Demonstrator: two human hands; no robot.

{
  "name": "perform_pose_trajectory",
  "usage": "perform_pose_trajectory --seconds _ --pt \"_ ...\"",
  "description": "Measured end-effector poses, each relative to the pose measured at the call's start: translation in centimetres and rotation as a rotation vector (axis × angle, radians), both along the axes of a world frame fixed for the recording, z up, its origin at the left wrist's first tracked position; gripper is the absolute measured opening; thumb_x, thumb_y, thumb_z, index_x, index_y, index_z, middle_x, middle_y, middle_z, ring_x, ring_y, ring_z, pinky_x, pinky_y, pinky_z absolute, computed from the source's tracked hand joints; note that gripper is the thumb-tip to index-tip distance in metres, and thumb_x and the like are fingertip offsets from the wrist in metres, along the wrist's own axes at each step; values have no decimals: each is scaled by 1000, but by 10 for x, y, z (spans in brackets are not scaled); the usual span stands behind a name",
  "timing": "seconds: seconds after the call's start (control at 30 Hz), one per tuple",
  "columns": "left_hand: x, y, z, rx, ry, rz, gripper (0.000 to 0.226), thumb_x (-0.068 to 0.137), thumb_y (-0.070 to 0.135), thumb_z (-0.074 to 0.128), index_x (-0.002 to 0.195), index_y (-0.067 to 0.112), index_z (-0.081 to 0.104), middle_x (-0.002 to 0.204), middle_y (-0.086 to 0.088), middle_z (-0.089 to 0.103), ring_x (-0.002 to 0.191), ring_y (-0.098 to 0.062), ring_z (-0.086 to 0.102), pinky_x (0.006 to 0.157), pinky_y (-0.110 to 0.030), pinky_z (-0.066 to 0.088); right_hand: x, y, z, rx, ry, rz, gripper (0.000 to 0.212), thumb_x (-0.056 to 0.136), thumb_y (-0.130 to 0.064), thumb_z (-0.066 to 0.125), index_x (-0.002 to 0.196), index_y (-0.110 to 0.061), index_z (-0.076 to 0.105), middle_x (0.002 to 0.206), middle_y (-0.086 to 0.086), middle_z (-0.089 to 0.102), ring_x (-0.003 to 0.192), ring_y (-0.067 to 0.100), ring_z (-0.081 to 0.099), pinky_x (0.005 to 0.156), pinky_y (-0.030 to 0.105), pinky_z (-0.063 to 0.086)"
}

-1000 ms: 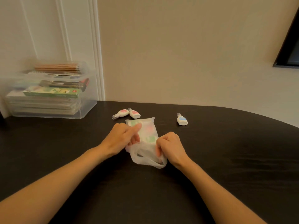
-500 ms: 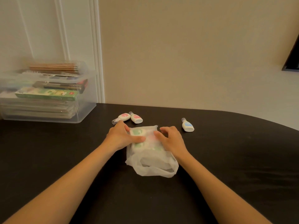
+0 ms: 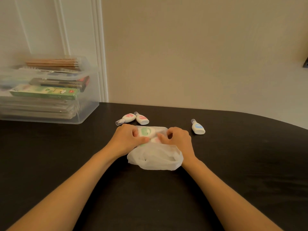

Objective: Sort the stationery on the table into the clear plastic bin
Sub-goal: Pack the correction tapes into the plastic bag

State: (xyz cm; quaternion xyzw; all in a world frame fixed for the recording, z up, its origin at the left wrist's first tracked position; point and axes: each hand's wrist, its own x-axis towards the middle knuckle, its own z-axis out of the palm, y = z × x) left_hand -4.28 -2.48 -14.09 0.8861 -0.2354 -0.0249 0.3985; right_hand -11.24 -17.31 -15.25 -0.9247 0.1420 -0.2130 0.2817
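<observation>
A thin white plastic bag (image 3: pixel 155 157) lies on the black table (image 3: pixel 233 172) with small white correction-tape bottles inside; a green-labelled one (image 3: pixel 146 131) shows through it. My left hand (image 3: pixel 128 139) and my right hand (image 3: pixel 176 139) both pinch the far end of the bag around those bottles. Two red-labelled bottles (image 3: pixel 133 118) lie loose just beyond my hands, touching each other. A blue-labelled bottle (image 3: pixel 198 127) lies to the right. The clear plastic bin (image 3: pixel 86 100) stands at the far left, filled with notebooks, boxes and pencils.
The bin sits against a white door frame (image 3: pixel 100 55) and a beige wall. The table's curved far edge runs from the bin to the right side. A dark object (image 3: pixel 305 64) shows at the right edge of the wall.
My hands have moved from the bag's open near end to its far end and closed on the bottles inside. The view has tilted slightly left.
</observation>
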Motion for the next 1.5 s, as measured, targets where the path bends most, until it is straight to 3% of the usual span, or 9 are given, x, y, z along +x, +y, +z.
perform_pose_trajectory --seconds 0.17,0.43,0.6,0.8,1.0,1.1,1.2,1.3,1.5 --pt "-3 -2 -3 -13 -115 -38 39 82 22 68 57 14 39 58 4 37 53 -8 32 50 -18 24 2 -3 -2 155 -54 -50 20 89 -24 59 76 -9 55 73 2 53 68 13 48 58 21 36" --pt "7 -5 3 189 15 68 47 70 54 71 69 15 45 68 0 47 63 -12 44 61 -27 36 2 -3 -2 182 -139 30 24 91 -10 55 69 -16 45 71 -5 46 62 7 40 57 15 34" --pt "8 -8 4 155 118 81 42 78 44 69 63 17 41 65 2 42 59 -8 39 51 -21 31 1 -5 0 290 -123 49 22 86 -14 62 70 -17 48 74 -2 53 68 10 48 62 18 40" --pt "11 -8 5 29 213 112 35 79 30 70 62 12 46 65 -3 44 61 -13 40 58 -24 34 1 -5 1 342 -134 47 25 84 -10 64 66 -14 47 74 2 54 69 12 49 63 22 42" --pt "4 -8 -3 6 -102 12 38 78 14 65 52 12 38 55 0 33 54 -14 30 53 -27 25 0 -5 2 276 -161 52 33 84 -5 62 61 -17 42 97 -1 48 85 12 51 69 15 40" --pt "5 -7 -1 146 -295 36 38 79 34 66 58 15 42 60 3 43 58 -15 41 56 -29 34 2 -6 2 455 -79 104 16 84 -6 64 82 -14 50 110 2 51 102 14 52 75 18 41" --pt "13 -6 3 115 -287 73 40 70 46 74 85 21 47 90 8 46 84 -9 44 71 -26 42 4 -10 3 645 -6 150 56 81 -6 68 129 -13 40 134 8 46 122 18 46 95 28 42" --pt "18 -8 1 97 -60 -45 58 72 43 74 118 21 47 108 6 47 93 -7 45 71 -20 41 7 -12 5 626 78 202 69 86 -5 61 144 -16 24 145 9 40 131 25 41 106 38 38" --pt "24 -7 -1 -21 171 -169 33 72 37 75 98 26 57 97 11 56 90 -4 53 70 -18 42 21 -12 9 645 141 233 76 84 3 54 147 -24 21 152 7 26 138 23 29 106 35 35"
